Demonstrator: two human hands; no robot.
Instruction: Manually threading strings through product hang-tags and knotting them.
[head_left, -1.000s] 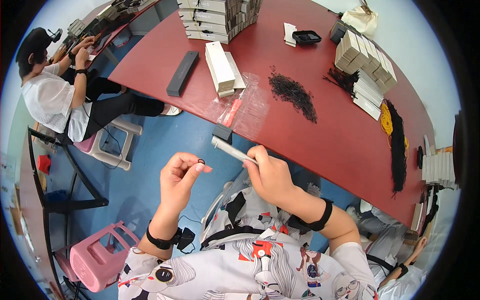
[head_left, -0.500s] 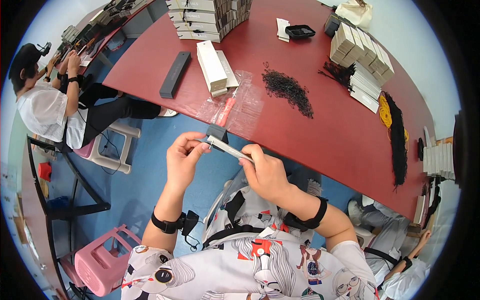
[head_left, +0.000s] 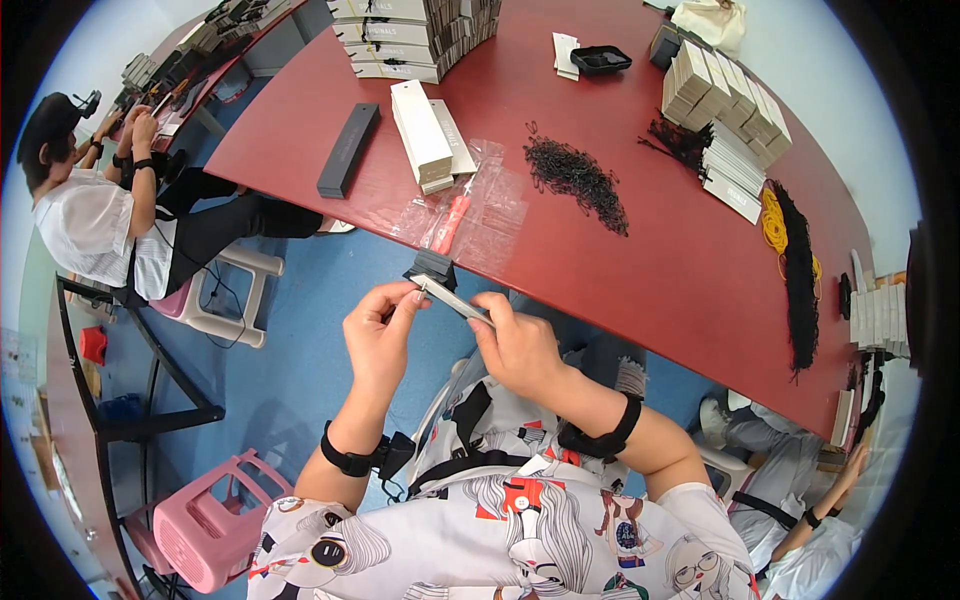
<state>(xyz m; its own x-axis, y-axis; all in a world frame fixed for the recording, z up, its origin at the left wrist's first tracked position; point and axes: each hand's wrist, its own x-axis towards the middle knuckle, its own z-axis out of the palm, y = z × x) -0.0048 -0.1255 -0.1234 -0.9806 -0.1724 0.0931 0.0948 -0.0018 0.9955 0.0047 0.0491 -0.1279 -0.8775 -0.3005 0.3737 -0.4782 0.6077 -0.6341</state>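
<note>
I count my two hands [head_left: 378, 338], one red-handled tool [head_left: 452, 222], one black tray [head_left: 602, 62], one heap of black loops [head_left: 578, 185] and one bundle of yellow cord [head_left: 773, 222].

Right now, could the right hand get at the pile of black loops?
Probably: nothing seems to stand between the right hand and the pile, though its fingers hold a pale card.

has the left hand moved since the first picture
Yes. Judged against the red table, the left hand has moved forward and to the right, closer to its near edge and the pale tag.
</note>
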